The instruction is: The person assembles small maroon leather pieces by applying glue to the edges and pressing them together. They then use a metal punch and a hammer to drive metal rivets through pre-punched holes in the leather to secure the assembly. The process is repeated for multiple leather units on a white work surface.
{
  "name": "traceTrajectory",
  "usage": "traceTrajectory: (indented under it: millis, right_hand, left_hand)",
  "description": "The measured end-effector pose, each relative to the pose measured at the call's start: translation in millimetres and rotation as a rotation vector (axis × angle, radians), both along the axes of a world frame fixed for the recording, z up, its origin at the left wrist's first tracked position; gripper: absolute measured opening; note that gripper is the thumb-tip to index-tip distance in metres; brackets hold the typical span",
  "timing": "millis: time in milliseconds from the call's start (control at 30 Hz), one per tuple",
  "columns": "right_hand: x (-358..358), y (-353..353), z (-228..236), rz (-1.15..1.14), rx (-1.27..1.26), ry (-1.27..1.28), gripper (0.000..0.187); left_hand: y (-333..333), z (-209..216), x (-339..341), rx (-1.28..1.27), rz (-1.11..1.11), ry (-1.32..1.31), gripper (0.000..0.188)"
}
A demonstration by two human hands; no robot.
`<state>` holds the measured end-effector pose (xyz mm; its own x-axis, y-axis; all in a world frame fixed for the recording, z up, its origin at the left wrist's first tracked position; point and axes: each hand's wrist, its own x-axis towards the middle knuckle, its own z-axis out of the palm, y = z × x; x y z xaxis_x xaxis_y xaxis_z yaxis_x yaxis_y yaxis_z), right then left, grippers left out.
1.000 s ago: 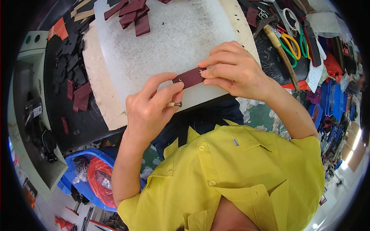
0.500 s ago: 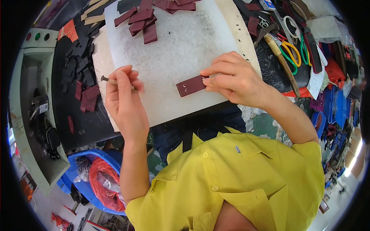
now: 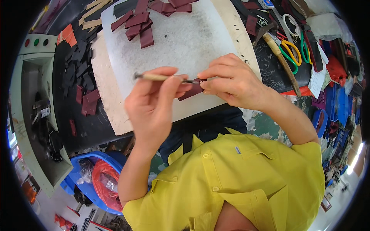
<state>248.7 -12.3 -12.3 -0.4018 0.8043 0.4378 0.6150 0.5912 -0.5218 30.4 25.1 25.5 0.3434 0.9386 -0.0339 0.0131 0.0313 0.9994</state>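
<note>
My left hand (image 3: 152, 102) is closed round a slim tool with a pale wooden handle (image 3: 156, 77), slightly blurred. Its thin dark metal tip meets the maroon leather strip (image 3: 191, 92) close to my right fingertips; the exact tool kind is hard to make out. Pinched between my right thumb and fingers (image 3: 227, 79), the strip's right end is held over the white board (image 3: 185, 42). My left hand covers part of the strip, including its punched slots.
More maroon strips (image 3: 138, 25) lie at the board's far edge. Black pieces (image 3: 79, 61) are heaped at left. A wooden-handled hammer (image 3: 283, 63) and yellow-handled scissors (image 3: 291, 53) lie at right. A blue bin (image 3: 79, 184) stands below the table's left side.
My left hand has moved right and brought the tool, now lying nearly level, to the strip. The right hand keeps its pinch in nearly the same place.
</note>
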Motion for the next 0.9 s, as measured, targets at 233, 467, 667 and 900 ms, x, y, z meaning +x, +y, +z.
traceTrajectory:
  millis: [233,467,667,900]
  right_hand:
    - [0.1,-0.8,-1.9,-0.014,0.011,0.028,0.011]
    - [-0.1,-4.0,-6.3,-0.075,0.019,0.054,0.017]
    - [-0.7,-3.6,-5.5,-0.074,0.012,0.050,0.018]
    - [1.6,-6.0,-7.4,-0.072,0.002,0.042,0.018]
  left_hand:
    - [5.4,-26.1,12.9,-0.053,-0.094,0.034,0.014]
    - [3.5,-33.7,8.5,0.114,-0.156,0.098,0.011]
    - [1.8,-37.0,11.1,0.196,-0.088,0.106,0.007]
    - [-1.1,-41.8,16.9,0.386,-0.060,0.202,0.011]
